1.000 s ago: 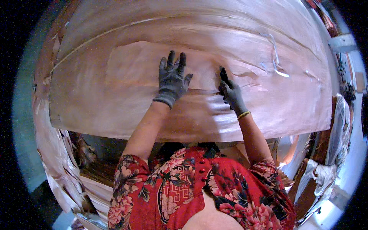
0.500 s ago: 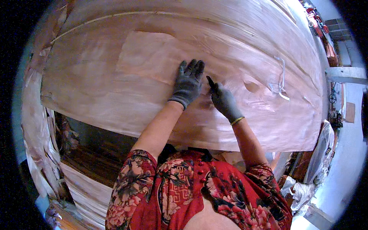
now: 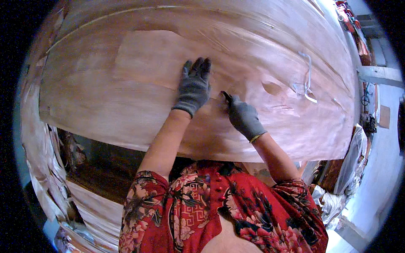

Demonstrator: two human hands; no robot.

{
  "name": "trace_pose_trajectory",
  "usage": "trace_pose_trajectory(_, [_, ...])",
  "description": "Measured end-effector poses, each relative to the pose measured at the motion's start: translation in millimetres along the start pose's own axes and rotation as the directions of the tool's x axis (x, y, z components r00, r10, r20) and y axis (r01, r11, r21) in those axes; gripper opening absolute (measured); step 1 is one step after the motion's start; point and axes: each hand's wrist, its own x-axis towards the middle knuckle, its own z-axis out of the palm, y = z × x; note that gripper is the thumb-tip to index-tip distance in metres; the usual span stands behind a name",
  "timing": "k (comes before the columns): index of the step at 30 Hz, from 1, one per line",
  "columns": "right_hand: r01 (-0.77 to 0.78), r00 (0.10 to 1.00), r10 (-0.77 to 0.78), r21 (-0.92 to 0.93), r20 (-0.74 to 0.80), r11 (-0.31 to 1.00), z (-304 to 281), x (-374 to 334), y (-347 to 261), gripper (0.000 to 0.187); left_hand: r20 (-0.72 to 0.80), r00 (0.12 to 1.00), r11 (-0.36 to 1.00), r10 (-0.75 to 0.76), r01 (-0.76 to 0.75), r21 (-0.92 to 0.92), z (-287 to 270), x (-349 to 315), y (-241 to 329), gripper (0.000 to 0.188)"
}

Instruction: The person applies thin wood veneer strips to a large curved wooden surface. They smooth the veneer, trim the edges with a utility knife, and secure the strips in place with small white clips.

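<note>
A large, pale pinkish-brown sheet of wood veneer [image 3: 84, 97] lies spread before me. My left hand [image 3: 194, 86], in a grey glove with dark fingertips, rests flat on it with the fingers stretched out. Just to its right, my right hand [image 3: 244, 116] wears a matching glove and is closed around a small dark knife [image 3: 226, 97]. The knife's tip points up and left at the veneer; its blade is too small to make out. A rectangular veneer patch [image 3: 145, 55] lies on the sheet, left of and beyond my left hand. Right of my right hand is an oval hole [image 3: 272, 87].
A bent whitish strip [image 3: 310, 78] lies on the sheet at the right. Ragged veneer [image 3: 38, 147] hangs at the left edge. Below the sheet's near left edge is a dark gap [image 3: 105, 164] above more stacked veneer [image 3: 101, 215]. Crumpled plastic film [image 3: 352, 162] hangs at the right.
Both hands have shifted slightly left in the view, along with the sheet. The right hand with the knife sits a little lower and nearer to me; the left stays flat.
</note>
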Motion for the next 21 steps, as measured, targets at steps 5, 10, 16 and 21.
trace_pose_trajectory(5, [0.174, 0.984, -0.174, -0.009, -0.03, 0.985, 3, -3, 37, 0.019, 0.033, 0.992, 0.987, -0.126, 0.129, -0.1, -20, 6, 20, 0.094])
trace_pose_trajectory(10, [0.432, 0.901, -0.433, -0.026, -0.015, 0.901, -12, 4, 75, 0.012, 0.136, 0.966, 0.976, -0.218, 0.22, 0.002, -23, 10, 24, 0.119])
trace_pose_trajectory(16, [0.567, 0.816, -0.573, -0.292, 0.071, 0.77, -26, 8, 143, 0.013, 0.035, 0.985, 0.986, -0.168, 0.169, -0.01, -10, 5, 17, 0.12])
trace_pose_trajectory(21, [0.537, 0.843, -0.509, -0.337, 0.175, 0.773, -33, 16, 176, 0.018, 0.025, 0.984, 0.984, -0.175, 0.176, -0.026, -10, 4, 19, 0.119])
